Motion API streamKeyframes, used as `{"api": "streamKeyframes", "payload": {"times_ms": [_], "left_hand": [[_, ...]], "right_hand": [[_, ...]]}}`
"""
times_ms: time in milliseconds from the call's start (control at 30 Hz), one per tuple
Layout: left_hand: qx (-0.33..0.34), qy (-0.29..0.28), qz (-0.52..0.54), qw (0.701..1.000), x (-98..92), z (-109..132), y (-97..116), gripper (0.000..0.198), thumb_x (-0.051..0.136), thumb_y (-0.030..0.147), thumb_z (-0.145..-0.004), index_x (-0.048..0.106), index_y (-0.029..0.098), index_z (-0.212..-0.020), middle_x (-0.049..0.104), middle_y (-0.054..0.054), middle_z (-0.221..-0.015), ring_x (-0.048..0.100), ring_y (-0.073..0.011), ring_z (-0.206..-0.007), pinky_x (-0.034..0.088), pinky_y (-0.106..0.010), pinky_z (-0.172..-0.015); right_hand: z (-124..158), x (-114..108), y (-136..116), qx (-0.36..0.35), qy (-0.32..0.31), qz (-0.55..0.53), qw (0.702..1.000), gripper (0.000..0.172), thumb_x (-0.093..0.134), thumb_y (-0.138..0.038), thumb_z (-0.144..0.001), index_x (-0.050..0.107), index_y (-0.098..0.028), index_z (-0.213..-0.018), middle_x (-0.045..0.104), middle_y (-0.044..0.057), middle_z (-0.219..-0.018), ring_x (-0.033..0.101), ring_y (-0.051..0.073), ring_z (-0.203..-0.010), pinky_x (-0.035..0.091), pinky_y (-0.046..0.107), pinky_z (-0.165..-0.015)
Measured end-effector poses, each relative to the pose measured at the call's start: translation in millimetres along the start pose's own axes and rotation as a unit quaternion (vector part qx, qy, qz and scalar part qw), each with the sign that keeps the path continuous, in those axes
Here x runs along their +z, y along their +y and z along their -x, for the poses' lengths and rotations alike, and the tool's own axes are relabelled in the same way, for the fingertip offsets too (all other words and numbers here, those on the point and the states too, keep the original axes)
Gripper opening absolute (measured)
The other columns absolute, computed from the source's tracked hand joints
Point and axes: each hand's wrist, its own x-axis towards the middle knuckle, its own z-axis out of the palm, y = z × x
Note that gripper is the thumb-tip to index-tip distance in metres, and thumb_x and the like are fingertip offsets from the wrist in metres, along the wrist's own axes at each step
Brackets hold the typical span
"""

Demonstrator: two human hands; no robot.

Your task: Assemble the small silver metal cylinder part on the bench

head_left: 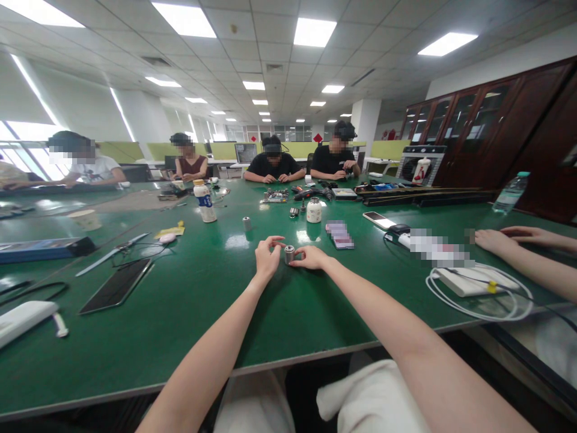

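Note:
A small metal cylinder [289, 255] stands upright on the green table [202, 319] in front of me. My right hand [310, 258] grips its right side between thumb and fingers. On the cylinder's left is my left hand [269, 255], its thumb and fingers apart and curved toward the top of the cylinder, holding nothing that shows. A second metal cylinder [246, 224] stands farther back to the left. Beyond my right hand are a white jar [314, 210] and a phone [339, 234].
A labelled bottle [205, 201] stands back left. A dark tablet [118, 285] and a blue box [45, 249] lie left. At right are a white phone [379, 220], a cabled white box [475, 280] and another person's hands [500, 242]. Several people sit across the table.

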Motion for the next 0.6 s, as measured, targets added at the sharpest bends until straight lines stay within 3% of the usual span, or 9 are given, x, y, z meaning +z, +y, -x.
{"api": "streamKeyframes", "payload": {"times_ms": [133,267,467,533,600], "left_hand": [[0.032,-0.028,0.005,0.999,1.3,0.9,1.0,0.027,0.058,0.019,-0.082,0.07,0.024,-0.106,0.078,-0.001,-0.098,0.064,-0.0209,-0.111,0.044,-0.038,-0.105],[0.053,-0.05,-0.003,0.997,5.4,2.8,-0.5,0.023,0.065,0.028,-0.084,0.07,0.024,-0.106,0.079,-0.003,-0.094,0.065,-0.0221,-0.113,0.044,-0.04,-0.106],[0.04,0.037,0.038,0.998,9.5,1.2,-5.6,0.016,0.067,0.03,-0.083,0.07,0.022,-0.097,0.078,-0.004,-0.095,0.072,-0.0185,-0.095,0.051,-0.035,-0.097],[0.027,0.058,0.018,0.998,7.5,0.2,-7.7,0.014,0.066,0.03,-0.084,0.07,0.022,-0.095,0.078,-0.005,-0.096,0.071,-0.0192,-0.097,0.05,-0.036,-0.098],[0.001,0.043,-0.041,0.998,4.4,-0.4,-10.7,0.013,0.067,0.029,-0.084,0.07,0.024,-0.095,0.078,-0.004,-0.093,0.068,-0.023,-0.106,0.047,-0.042,-0.101]], "right_hand": [[0.0,-0.5,-0.4,0.001,0.002,0.008,1.0,0.05,0.074,-0.058,-0.077,0.072,-0.026,-0.116,0.073,0.002,-0.09,0.068,0.018,-0.081,0.047,0.024,-0.071],[1.1,-1.5,-1.6,0.001,0.0,0.009,1.0,0.051,0.076,-0.057,-0.076,0.073,-0.026,-0.115,0.074,0.003,-0.094,0.068,0.019,-0.085,0.047,0.025,-0.073],[2.6,-2.4,-2.8,0.001,0.003,0.01,1.0,0.05,0.074,-0.056,-0.079,0.072,-0.026,-0.117,0.073,0.003,-0.094,0.068,0.018,-0.083,0.047,0.024,-0.071],[2.7,-2.5,-2.9,0.002,0.001,0.01,1.0,0.05,0.073,-0.056,-0.079,0.071,-0.026,-0.119,0.073,0.003,-0.092,0.067,0.018,-0.082,0.046,0.024,-0.07],[2.6,-2.4,-2.8,0.003,-0.001,0.009,1.0,0.05,0.073,-0.057,-0.079,0.071,-0.026,-0.118,0.073,0.003,-0.091,0.067,0.018,-0.081,0.046,0.024,-0.069]]}}
